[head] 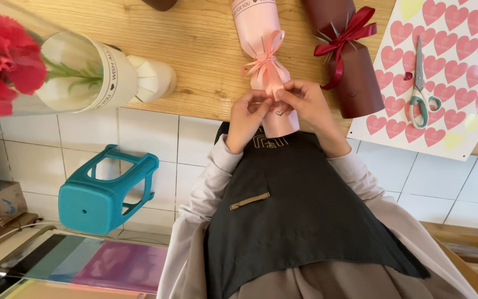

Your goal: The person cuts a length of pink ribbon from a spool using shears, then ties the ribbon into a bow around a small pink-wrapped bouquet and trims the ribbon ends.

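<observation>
We see both hands meeting at the middle of the frame, over the lower end of a pink paper-wrapped bundle [265, 66] that lies on the wooden bench [195, 50] and runs from the top centre down toward the person's chest. The left hand [248, 117] and the right hand [305, 102] pinch the pink paper between their fingertips just below the pink ribbon bow [262, 58] tied round the bundle's waist; both are closed on the wrap, fingers touching each other at the seam. The bundle's lowest part hangs past the bench edge, between the wrists and against the dark apron [300, 210].

Just to the right of the right hand lies a dark brown bundle [349, 72] tied with a red ribbon [341, 41], close to it but not touching. Further right, a sheet of heart stickers [449, 77] carries a pair of scissors [421, 91] with pale green handles. In the upper left of the frame a red flower [4, 55] in a clear sleeve rests on the bench, well apart from the hands. Below the bench, at lower left, a teal stool [106, 191] stands on the white tiled floor [40, 149].
</observation>
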